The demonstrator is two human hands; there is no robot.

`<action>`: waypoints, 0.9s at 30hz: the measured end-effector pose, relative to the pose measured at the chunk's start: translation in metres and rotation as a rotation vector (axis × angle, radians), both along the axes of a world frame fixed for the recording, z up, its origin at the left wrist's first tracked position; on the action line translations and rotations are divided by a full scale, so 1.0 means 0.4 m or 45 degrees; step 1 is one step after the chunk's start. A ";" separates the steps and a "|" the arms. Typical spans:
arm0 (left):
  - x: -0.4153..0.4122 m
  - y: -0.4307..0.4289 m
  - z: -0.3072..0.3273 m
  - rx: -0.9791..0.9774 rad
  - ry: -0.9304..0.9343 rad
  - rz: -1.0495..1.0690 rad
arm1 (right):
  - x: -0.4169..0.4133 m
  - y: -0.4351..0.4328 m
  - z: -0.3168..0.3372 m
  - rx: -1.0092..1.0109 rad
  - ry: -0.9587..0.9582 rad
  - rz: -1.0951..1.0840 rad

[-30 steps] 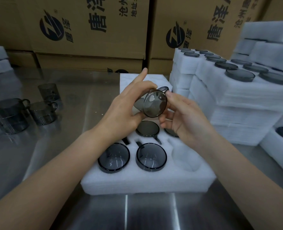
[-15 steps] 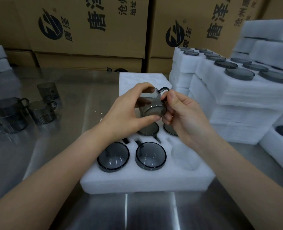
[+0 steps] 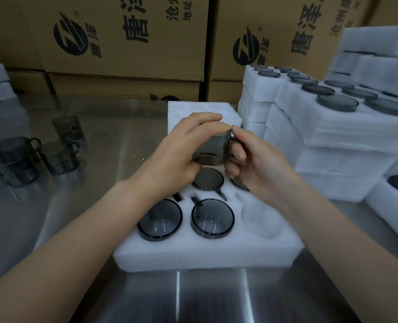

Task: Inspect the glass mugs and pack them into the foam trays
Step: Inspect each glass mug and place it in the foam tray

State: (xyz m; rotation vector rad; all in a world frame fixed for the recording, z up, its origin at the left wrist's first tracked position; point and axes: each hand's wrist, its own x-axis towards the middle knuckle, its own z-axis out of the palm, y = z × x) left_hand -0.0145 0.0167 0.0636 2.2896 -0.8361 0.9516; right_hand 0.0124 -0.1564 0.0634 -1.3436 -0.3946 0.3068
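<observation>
Both hands hold one glass mug [image 3: 213,150] above the foam tray [image 3: 207,255].

On my feed the tray lies on the steel table [image 3: 123,297]. In its nearest row two dark mugs [image 3: 160,220] sit mouth-up in their pockets, with an empty pocket [image 3: 261,220] at their right. Over the tray's middle, the left hand [image 3: 181,150] wraps the held mug's body, fingers curled over its top. The right hand [image 3: 256,164] pinches the mug at its handle, which points right. Under the held mug I see another packed mug [image 3: 208,178] in the tray's second row. Left of the tray, well apart, loose mugs [image 3: 14,159] stand on the table. Right of the tray are stacks of filled trays [image 3: 333,127], and behind it printed cardboard boxes [image 3: 123,43].
</observation>
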 end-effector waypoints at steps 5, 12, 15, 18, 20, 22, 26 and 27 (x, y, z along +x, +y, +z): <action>0.000 0.003 -0.001 -0.029 -0.026 0.009 | -0.002 -0.009 -0.003 0.057 -0.028 0.057; -0.004 0.008 -0.008 -0.178 0.064 -0.031 | -0.017 -0.014 -0.004 0.248 -0.082 0.197; -0.005 0.011 -0.012 -0.244 0.146 0.002 | -0.020 -0.016 -0.004 0.324 -0.106 0.287; -0.006 0.011 -0.009 -0.343 0.231 0.017 | -0.023 -0.016 -0.001 0.405 -0.096 0.278; -0.009 0.007 -0.006 -0.353 0.265 0.000 | -0.022 -0.012 -0.001 0.380 -0.117 0.118; -0.012 0.005 -0.005 -0.314 0.296 -0.025 | -0.022 -0.006 -0.002 0.302 -0.159 -0.015; -0.014 0.006 -0.004 -0.215 0.369 -0.044 | -0.033 0.013 -0.002 0.199 -0.220 0.110; -0.014 0.007 -0.003 -0.216 0.377 -0.060 | -0.037 0.018 -0.001 0.174 -0.229 0.121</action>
